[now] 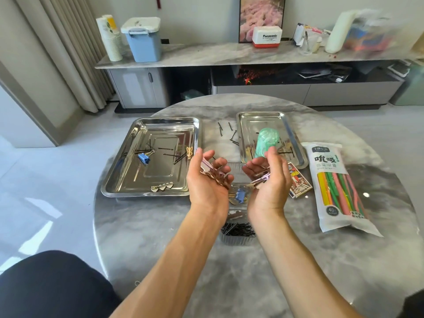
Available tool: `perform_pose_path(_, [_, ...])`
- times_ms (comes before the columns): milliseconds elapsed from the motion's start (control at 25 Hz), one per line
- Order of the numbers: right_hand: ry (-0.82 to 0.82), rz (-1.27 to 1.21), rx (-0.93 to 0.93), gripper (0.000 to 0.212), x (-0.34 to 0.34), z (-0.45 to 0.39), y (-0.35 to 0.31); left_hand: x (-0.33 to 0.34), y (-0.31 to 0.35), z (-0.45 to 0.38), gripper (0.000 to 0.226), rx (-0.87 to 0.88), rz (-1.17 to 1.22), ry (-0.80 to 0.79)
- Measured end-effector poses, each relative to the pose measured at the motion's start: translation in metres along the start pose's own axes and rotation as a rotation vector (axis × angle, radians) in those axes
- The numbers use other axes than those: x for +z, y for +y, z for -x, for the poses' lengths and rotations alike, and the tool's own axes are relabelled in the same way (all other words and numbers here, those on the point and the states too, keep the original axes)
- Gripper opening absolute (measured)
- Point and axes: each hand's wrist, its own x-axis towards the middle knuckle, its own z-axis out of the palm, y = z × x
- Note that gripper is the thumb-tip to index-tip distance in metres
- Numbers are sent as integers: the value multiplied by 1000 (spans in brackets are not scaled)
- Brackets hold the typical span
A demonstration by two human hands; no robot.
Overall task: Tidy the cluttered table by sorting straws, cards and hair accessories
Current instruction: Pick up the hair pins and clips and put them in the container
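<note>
Head view. Both hands are raised palm-up above the marble counter (160,237), side by side with a gap between them. The left hand (207,180) is cupped, its fingers (220,162) loosely curled around a bundle of pink and brown hair clips (215,176). The right hand (268,177) is cupped likewise, fingers curled around a smaller bundle of pink clips (260,179). The clips' long axes run roughly across each palm, pointing toward the gap.

The large steel tray (119,180) lies directly outboard of the left fingers, close beside them. It already contains bobby pins, a blue binder clip (144,158), a gold clip (189,152) and a heart barrette (161,187). The smaller steel tray (296,138) lies beyond the right fingers and holds a green item (267,140) and a few pins. Loose bobby pins (229,133) lie between the trays.

Below the gap between the hands sits a clear container (237,195) with a blue clip; nearer the person, a tub of black bobby pins (238,232). Outboard of the right hand lie a card pack (299,180) and a bag of coloured straws (337,187).

Judgement: the large tray is the likely destination for the clips; the left hand is nearer and needs only a short move outward, while the right hand must cross the gap.
</note>
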Motion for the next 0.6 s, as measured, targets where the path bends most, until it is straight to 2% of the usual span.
perform_pose_path(120, [14,-8,-20,27,0,-1,3,1,-9,-4,39,54,6,30])
perform_pose_path(280, [5,8,-45,26,1,2,6,3,-17,-8,46,123,-18,9])
perform_pose_path(440, [3,4,-26,16,-1,2,4,0,-20,-7,39,170,-127,-96])
perform_pose_path(600, [-25,-34,11,14,-3,3,2,-4,-25,-4,31,232,-200,-121])
